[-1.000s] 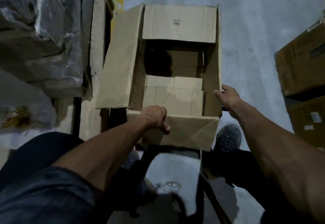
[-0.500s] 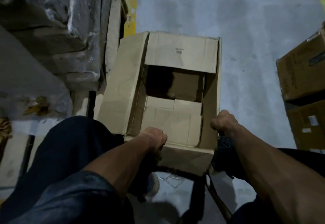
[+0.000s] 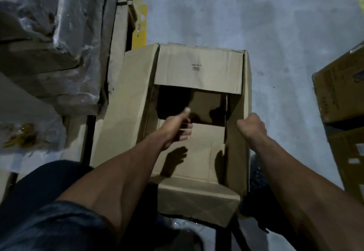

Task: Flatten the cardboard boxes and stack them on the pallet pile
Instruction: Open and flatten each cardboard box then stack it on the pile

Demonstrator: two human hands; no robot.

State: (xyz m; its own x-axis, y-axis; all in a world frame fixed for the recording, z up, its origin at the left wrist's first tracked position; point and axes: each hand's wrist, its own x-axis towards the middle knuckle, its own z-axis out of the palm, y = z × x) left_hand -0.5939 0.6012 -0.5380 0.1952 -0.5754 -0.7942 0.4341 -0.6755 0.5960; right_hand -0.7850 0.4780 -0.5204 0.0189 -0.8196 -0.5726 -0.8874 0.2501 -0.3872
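Note:
An open brown cardboard box (image 3: 199,67) stands on the grey floor between my legs, its top flaps spread outward. The bottom flaps inside are folded shut. My left hand (image 3: 177,129) hovers inside the opening, above those bottom flaps. Its thumb points forward, its fingers are loosely bent, and it holds nothing. My right hand (image 3: 252,126) grips the top edge of the box's right wall, fingers curled over it.
A plastic-wrapped pile (image 3: 49,44) on a pallet fills the left side, with flat cardboard sheets (image 3: 116,34) leaning beside it. Closed cartons (image 3: 340,93) are stacked at the right edge. A yellow floor marking (image 3: 139,14) lies beyond the box. My right shoe (image 3: 256,176) stands against the box.
My left hand has let go of the near flap and moved forward into the box opening. My right hand has stayed on the right wall's edge.

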